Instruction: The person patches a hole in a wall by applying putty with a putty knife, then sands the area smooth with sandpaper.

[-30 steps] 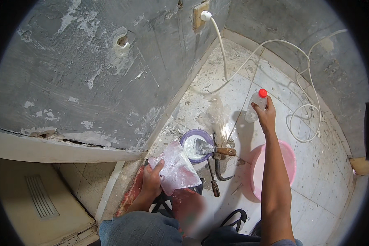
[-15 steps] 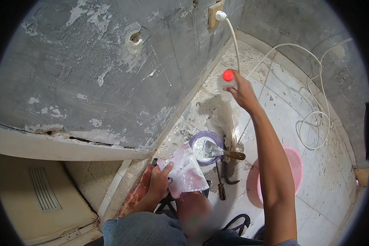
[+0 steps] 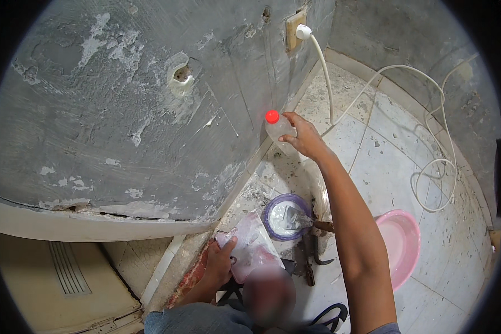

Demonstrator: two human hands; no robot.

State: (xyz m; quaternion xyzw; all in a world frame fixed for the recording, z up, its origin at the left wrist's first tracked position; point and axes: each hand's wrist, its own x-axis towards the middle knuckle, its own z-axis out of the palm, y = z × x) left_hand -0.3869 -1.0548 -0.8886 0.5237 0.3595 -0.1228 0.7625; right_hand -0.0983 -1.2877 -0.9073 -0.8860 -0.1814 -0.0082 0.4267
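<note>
At the far left stands a patchy grey wall (image 3: 150,139). Nearer, the left hand (image 3: 219,263) grips the edge of a smeared pink-and-white board (image 3: 251,242), thumb on top. Farther off and slightly right, near the wall, is a clear bottle (image 3: 276,128) with a red cap, clasped by the right hand (image 3: 305,136). Nearer than the bottle sits a purple bowl (image 3: 266,218) of white paste, a putty knife (image 3: 305,221) lying across it. Just right and nearer lies a screwdriver (image 3: 310,275); farther right, a pink basin (image 3: 415,239), and beyond it, a looped white cable (image 3: 455,161).
</note>
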